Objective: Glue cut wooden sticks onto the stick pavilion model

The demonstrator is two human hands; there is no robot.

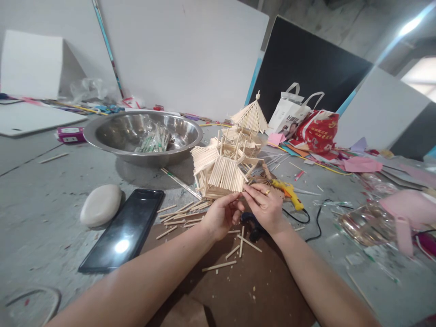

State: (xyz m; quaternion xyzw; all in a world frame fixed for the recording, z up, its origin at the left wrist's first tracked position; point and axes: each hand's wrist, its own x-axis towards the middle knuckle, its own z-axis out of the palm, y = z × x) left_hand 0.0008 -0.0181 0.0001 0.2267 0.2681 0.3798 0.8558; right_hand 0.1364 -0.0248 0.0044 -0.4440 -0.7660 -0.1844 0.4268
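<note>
A small pavilion model [226,175] made of thin wooden sticks stands in front of me, its lower roof partly covered with sticks side by side. At the roof's near right corner, my left hand [223,215] has its fingers curled and its thumb tip up by the edge. My right hand [265,206] pinches at the same corner, fingertips close to the left thumb. Whatever lies between the fingertips is too small to make out. Loose wooden sticks [182,215] are scattered beside and below the hands. A yellow glue gun [289,193] lies just right of my right hand.
A steel basin [145,156] holding bagged sticks stands at the back left. A black phone [124,231] and a pale stone-like object [101,205] lie left. Behind the model is a pointed stick roof [251,117]. Bags [315,129], coloured paper and cables lie right.
</note>
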